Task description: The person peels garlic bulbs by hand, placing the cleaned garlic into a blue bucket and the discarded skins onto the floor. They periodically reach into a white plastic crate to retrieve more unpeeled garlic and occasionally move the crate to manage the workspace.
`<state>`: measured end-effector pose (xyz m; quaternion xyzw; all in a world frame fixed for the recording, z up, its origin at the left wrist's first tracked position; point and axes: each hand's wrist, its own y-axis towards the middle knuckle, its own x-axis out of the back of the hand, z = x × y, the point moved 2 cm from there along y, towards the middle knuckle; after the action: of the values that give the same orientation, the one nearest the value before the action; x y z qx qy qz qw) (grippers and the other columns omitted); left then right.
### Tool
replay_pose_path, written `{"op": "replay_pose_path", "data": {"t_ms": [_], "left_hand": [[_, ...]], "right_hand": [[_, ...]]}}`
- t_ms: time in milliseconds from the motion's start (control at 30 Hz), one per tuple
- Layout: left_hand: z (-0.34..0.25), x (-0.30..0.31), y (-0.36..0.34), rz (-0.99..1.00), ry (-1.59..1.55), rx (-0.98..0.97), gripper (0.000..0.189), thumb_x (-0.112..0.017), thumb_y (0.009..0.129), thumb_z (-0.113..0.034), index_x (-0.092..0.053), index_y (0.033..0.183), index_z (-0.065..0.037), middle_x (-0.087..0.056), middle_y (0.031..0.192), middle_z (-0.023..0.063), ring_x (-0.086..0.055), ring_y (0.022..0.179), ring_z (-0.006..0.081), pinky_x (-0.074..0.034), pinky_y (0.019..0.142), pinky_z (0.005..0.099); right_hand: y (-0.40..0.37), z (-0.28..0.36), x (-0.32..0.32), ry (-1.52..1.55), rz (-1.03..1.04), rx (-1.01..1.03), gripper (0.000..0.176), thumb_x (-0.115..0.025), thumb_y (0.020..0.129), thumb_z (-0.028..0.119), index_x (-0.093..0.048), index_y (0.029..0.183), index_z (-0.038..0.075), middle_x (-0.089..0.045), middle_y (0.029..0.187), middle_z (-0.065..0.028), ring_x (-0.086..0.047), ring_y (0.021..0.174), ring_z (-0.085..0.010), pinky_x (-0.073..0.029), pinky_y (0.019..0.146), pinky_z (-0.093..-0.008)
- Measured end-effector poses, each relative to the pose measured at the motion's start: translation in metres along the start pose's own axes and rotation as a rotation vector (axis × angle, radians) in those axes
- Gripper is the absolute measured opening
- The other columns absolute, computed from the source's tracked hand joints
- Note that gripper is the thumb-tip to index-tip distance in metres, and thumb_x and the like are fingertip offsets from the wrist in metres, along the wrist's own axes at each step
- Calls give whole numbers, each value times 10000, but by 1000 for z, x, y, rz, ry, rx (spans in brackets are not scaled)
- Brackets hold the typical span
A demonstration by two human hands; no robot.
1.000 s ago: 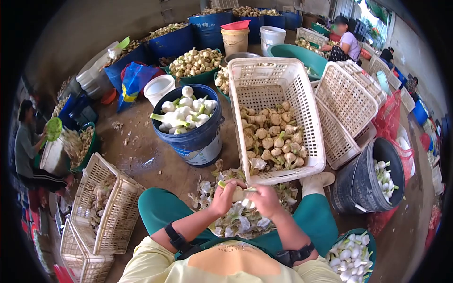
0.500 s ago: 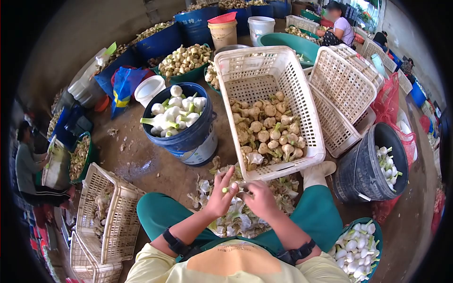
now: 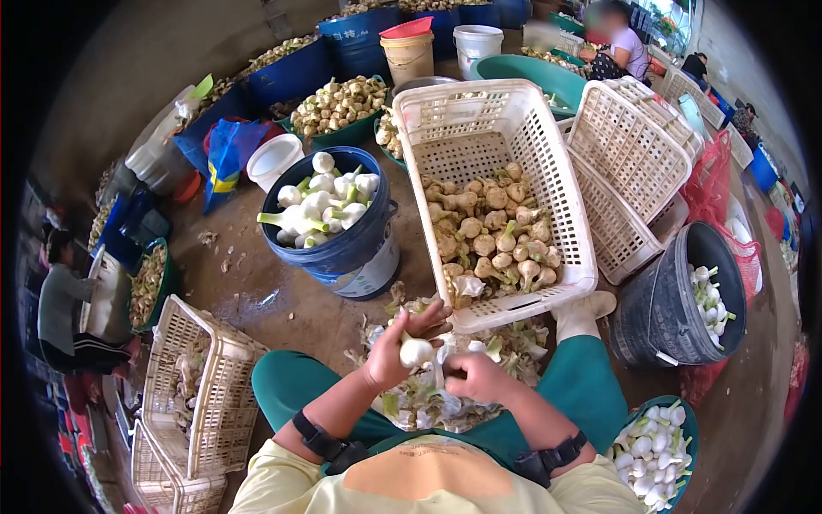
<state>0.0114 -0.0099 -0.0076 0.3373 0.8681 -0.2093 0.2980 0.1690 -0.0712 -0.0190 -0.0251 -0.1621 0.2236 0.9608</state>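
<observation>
My left hand [image 3: 396,349] grips a white peeled garlic bulb [image 3: 417,351] over a heap of peelings [image 3: 437,390] between my knees. My right hand [image 3: 475,375] is closed on a strip of skin pulled off the bulb, just right of it. Right in front stands a white plastic crate [image 3: 548,163] holding unpeeled garlic [image 3: 492,236]. Left of the crate stands a blue bucket [image 3: 351,248] filled with peeled bulbs [image 3: 321,201].
A dark bucket [image 3: 664,313] with some peeled bulbs stands at right; a teal basin [image 3: 655,445] of peeled bulbs sits by my right knee. Empty white crates [image 3: 638,171] lean at right, wicker-style crates [image 3: 193,385] at left. Seated people work at left [image 3: 60,300] and far back [image 3: 621,47].
My left hand turned the bulb up and it now shows white and round. My right hand drew back to the right and down with the skin.
</observation>
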Motion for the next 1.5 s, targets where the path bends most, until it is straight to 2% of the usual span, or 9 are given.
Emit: {"op": "replay_pose_path", "data": {"t_ms": [133,200,333,600,733,800,933,1200,1500], "left_hand": [[-15,9,4,-124,-174,-21,636,-185,911,-535,-219,1399,-128,-314,1399,110,-312,1275,269,-213,1052,405],[-14,12,6,-173,-145,7,629,-169,912,-538,-217,1402,-147,-330,1387,110,-308,1277,268,-207,1053,400],[19,13,12,-146,935,-303,652,-243,950,-434,-63,1401,0,-100,1453,187,-113,1346,286,-87,1084,377],[17,58,20,-159,810,-287,789,-465,890,-395,-6,1399,-4,-52,1456,195,-97,1349,290,-129,1071,391],[32,63,29,-182,766,-168,752,-500,889,-335,-67,1393,16,-122,1442,195,-156,1334,290,-173,1059,388],[42,77,31,-159,802,-172,743,-515,885,-323,-92,1388,23,-154,1430,199,-190,1321,291,-196,1053,380],[33,73,29,-223,733,-142,722,-525,886,-297,-113,1382,29,-224,1388,217,-260,1290,289,-231,1044,369],[19,48,28,-97,1056,-123,823,-615,832,-294,-86,1393,-6,-218,1392,188,-303,1264,301,-310,1008,391],[14,5,2,-169,1516,-783,749,-805,584,-156,-320,1144,-46,-437,1067,208,-447,990,418,-419,826,439]], "right_hand": [[-3,-32,-19,-299,337,-129,300,-615,682,164,-620,939,9,-628,892,-186,-616,815,-261,-476,735,-325],[1,-38,-13,-367,-7,-49,451,-646,706,185,-554,1121,36,-595,1030,-204,-595,913,-257,-469,804,-328],[25,13,-4,1079,-203,-57,474,-555,845,181,-376,1265,55,-509,1059,-91,-577,863,-188,-517,682,-308],[-63,24,246,1029,-1482,631,269,-487,872,283,-517,1039,74,-573,862,-59,-545,744,-155,-451,639,-288],[19,-108,234,-231,-920,-307,249,-567,816,181,-623,992,13,-636,899,-91,-583,790,-133,-471,686,-307],[73,-149,201,-891,-135,-576,269,-447,770,50,-652,943,40,-627,966,-165,-608,873,-287,-476,761,-385],[110,-186,186,-1348,142,-584,231,-493,789,124,-681,924,121,-651,989,-62,-632,887,-230,-505,693,-410],[57,-52,157,-556,-221,-260,269,-557,796,162,-598,1036,48,-617,1013,-115,-598,889,-242,-463,768,-339],[30,-4,5,751,-465,-26,237,-470,766,29,-507,999,50,-467,716,32,-383,544,-25,-301,461,-172]]}}
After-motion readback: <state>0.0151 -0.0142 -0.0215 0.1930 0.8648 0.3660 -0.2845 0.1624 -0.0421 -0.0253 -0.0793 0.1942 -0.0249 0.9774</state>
